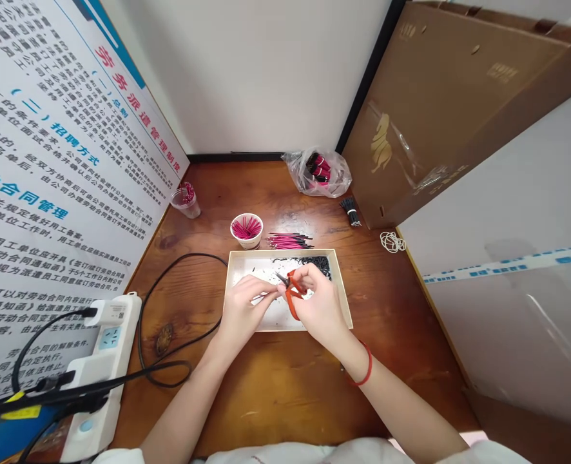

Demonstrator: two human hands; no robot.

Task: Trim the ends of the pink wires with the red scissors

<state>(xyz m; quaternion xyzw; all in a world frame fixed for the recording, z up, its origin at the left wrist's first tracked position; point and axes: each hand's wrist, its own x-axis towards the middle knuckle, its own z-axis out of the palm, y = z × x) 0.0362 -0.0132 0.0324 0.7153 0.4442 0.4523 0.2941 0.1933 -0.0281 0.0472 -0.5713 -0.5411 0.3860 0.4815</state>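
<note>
Over the white box lid (232, 261) my right hand (317, 299) is closed around small scissors (292, 303) with orange handles. Their short metal blades point up and to the left. My left hand (247, 303) pinches a thin wire, mostly hidden by the fingers, close beside the scissors. The fingertips of both hands nearly meet. Small black cut pieces (319, 263) are heaped in the lid's far right corner, with more bits scattered over its bottom. Just behind the lid lies a row of pink and black wires (289, 241).
A paper cup (247, 240) of pink wires stands behind the lid; a plastic cup (186, 203) is farther left. At the back are a plastic bag (318, 173) of wire bundles, a black wire bundle (350, 211) and white bands (392, 242). A power strip (104, 367) and black cable (143, 309) occupy the left.
</note>
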